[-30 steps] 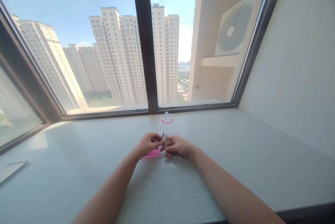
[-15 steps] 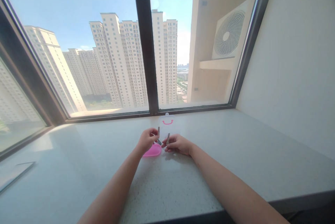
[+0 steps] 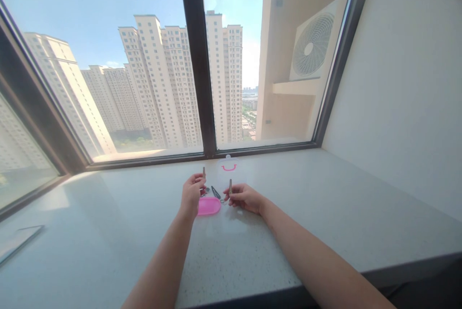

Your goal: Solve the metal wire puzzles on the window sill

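Observation:
My left hand point(image 3: 190, 193) pinches a small metal tool point(image 3: 204, 173) that sticks upright above the fingers. My right hand point(image 3: 243, 198) pinches a second small metal tool point(image 3: 230, 186), also upright. Between the two hands a dark, thin metal piece point(image 3: 215, 192) lies on the grey stone sill point(image 3: 288, 212). A flat pink oval case point(image 3: 208, 206) rests on the sill just below and between my hands. Behind them lies a clear plastic packet with a pink curved mark point(image 3: 230, 168), close to the window frame.
The sill ends at a dark window frame point(image 3: 202, 152) at the back and a white wall point(image 3: 404, 107) on the right. A flat grey panel point(image 3: 16, 241) lies at the far left. The sill's front edge point(image 3: 397, 270) runs low on the right.
My hands have drawn apart, each carrying its metal tool; the left one went left and up. The pink case and the dark piece between the hands are now uncovered.

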### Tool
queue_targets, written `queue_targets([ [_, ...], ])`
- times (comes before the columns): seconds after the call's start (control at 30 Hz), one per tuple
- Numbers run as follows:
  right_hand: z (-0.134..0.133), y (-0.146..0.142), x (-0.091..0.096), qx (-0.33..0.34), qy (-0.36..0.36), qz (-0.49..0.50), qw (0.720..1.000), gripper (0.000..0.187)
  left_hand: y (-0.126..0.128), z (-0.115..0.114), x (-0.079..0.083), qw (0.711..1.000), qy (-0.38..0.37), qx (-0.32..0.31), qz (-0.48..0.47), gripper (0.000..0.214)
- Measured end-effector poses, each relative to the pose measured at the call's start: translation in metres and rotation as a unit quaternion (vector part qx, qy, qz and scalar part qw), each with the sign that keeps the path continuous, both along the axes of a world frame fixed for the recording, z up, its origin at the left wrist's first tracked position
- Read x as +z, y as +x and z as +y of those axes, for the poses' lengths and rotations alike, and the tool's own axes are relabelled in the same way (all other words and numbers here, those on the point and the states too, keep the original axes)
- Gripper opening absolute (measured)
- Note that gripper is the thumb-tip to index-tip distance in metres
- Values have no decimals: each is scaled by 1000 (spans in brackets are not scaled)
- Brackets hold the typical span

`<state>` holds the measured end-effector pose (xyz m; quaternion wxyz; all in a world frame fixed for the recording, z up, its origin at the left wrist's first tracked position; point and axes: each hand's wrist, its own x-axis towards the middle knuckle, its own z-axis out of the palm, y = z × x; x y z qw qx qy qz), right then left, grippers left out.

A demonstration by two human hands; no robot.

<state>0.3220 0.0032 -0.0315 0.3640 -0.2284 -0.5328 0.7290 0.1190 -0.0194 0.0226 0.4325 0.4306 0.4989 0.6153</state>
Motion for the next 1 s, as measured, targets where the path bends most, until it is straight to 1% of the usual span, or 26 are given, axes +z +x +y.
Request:
queue_targets([
  [0.1, -1, -1, 0, -3, 2, 2, 1000, 39, 1, -2, -1, 999, -4, 14, -41, 30],
  [0.2, -2, -1, 1, -9, 9, -3, 1000, 41, 7, -6, -9, 998, 6, -4, -65, 32],
  [0.4, -5, 2, 7, -34, 45, -38, 998, 43, 21, -14, -24, 998, 11, -65, -18, 32],
  [0.5, -6, 1, 9, -60, 90, -84, 991, 42, 22, -11, -28, 997, -5, -82, 11, 31],
  [0.6, -8, -3, 9, -80, 149, -130, 977, 42, 23, -4, -32, 996, -1, -89, 20, 29],
  [0.7, -11, -6, 10, -77, 188, -159, 966, 41, 25, 2, -36, 995, 5, -99, 26, 29],
  [0.77, -12, -7, 12, -69, 195, -164, 965, 40, 27, 5, -39, 993, 4, -114, 29, 30],
  [0.9, -12, -6, 13, -65, 182, -146, 970, 37, 28, 8, -41, 989, 7, -148, 24, 31],
  [1.0, -11, -6, 12, -60, 179, -136, 973, 34, 29, 8, -40, 988, 7, -150, 29, 29],
])
